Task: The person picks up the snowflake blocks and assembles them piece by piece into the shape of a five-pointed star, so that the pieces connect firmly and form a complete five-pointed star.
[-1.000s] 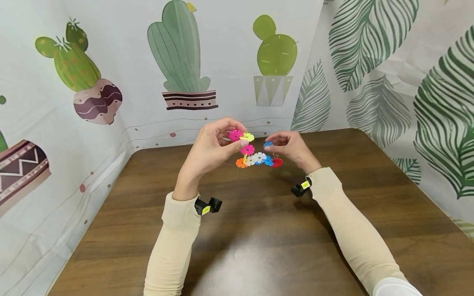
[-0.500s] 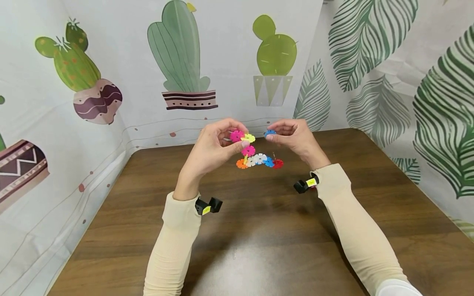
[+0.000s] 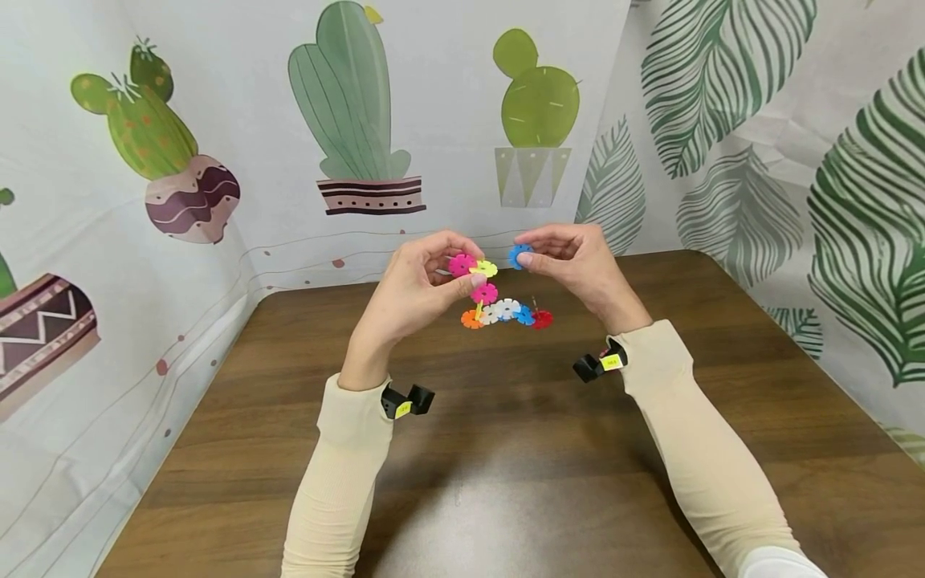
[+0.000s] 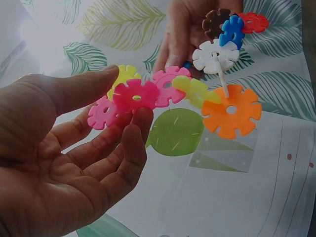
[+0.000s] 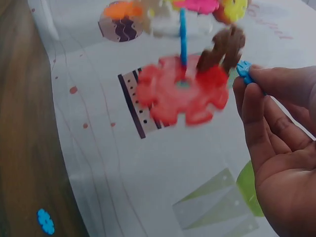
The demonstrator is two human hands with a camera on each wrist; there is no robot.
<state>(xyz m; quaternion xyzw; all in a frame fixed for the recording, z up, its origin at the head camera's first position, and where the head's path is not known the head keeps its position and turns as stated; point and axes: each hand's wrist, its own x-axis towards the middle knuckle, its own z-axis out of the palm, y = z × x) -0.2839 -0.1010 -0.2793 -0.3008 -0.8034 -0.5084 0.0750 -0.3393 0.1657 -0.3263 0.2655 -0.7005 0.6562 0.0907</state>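
Observation:
My left hand (image 3: 415,289) holds up a chain of slotted, flower-shaped interlocking plastic discs, pinching it at a pink disc (image 4: 137,95) between thumb and fingers. Yellow and pink discs sit around the grip. From there the chain runs through an orange disc (image 4: 232,111), a white disc (image 4: 216,55) and a blue one (image 4: 232,32) to a red disc (image 5: 163,94) at the free end. A brown disc (image 5: 224,48) stands up from the red one. My right hand (image 3: 585,269) pinches a separate blue disc (image 3: 519,256) by its edge, just right of the chain and above its red end.
Below both hands is a brown wooden table (image 3: 462,449). One more blue disc (image 5: 46,221) lies on it in the right wrist view. Behind the table hangs a white cloth (image 3: 448,104) printed with cacti and leaves. Each wrist wears a black camera mount.
My right hand has risen away from the chain's red end with the blue disc in its fingers, and the disc has turned to face the camera more. The left hand and chain have barely moved.

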